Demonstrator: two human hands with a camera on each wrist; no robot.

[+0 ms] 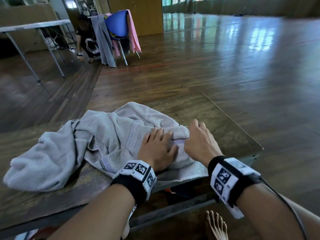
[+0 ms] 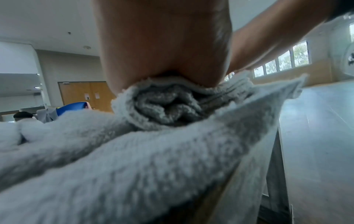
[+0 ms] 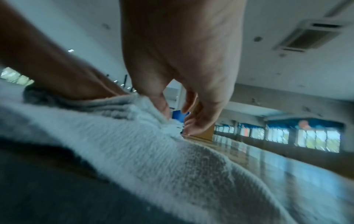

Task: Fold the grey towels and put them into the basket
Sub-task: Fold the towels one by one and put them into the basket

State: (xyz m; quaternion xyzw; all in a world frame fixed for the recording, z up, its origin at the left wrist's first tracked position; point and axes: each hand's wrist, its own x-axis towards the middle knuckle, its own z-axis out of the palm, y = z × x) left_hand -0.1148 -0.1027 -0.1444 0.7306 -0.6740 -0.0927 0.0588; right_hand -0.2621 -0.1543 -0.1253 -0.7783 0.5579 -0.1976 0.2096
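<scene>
Two bare arms reach out from the bottom of the head view, each with a black wrist band that has white squares with black marks. A bare foot shows on the floor below the right arm.

The left hand lies flat with its fingers straight, pressing down on the folded part of a grey towel. In the left wrist view, the towel bunches into a thick fold right under the palm. The right hand is just beside the left hand, touching the same towel. Its fingers are curled, and the right wrist view shows the thumb pressed into the cloth while the other fingers hang just past the towel's edge. It is hard to tell if it pinches the towel.

Most of the towel spreads out crumpled to the left of both hands, on the wooden surface. A second grey towel lies in a heap farther left, touching the first one.

Far ahead of the hands stands a blue chair with grey and pink cloths draped over it. Another person crouches beside it, near a folding table.
</scene>
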